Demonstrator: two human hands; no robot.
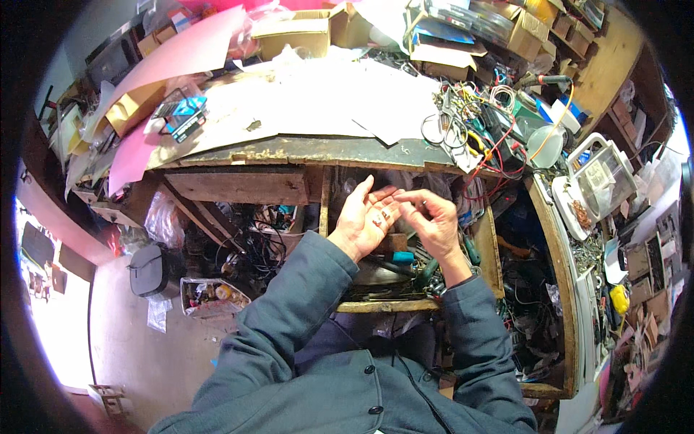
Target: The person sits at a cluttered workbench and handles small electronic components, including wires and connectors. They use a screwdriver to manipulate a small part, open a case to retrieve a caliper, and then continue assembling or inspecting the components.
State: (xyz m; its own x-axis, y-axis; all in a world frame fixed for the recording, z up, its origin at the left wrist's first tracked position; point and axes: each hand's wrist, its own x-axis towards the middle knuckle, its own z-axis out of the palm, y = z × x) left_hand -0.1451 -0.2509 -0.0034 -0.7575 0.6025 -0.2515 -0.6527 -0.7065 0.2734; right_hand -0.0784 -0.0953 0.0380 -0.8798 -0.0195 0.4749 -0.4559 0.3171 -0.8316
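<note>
My left hand [363,223] is turned palm up over the pulled-out drawer, its fingers stretched out. A few small reddish-brown and whitish pieces [379,218] lie on that palm, too small to name. Close beside it, my right hand [431,220] has thumb and forefinger brought together near the left fingertips; whatever is between them cannot be made out. Below both hands is the wooden drawer [390,307], filled with tools, among them a blue cylindrical piece [403,257] and a green-handled tool [428,271].
The workbench [318,148] carries a bright white sheet, tangled cables and test leads [484,126] at right, and cardboard boxes [293,35] behind. A clear-lidded case [600,181] stands at the right. On the floor at left are a black bin [150,270] and a parts box [213,296].
</note>
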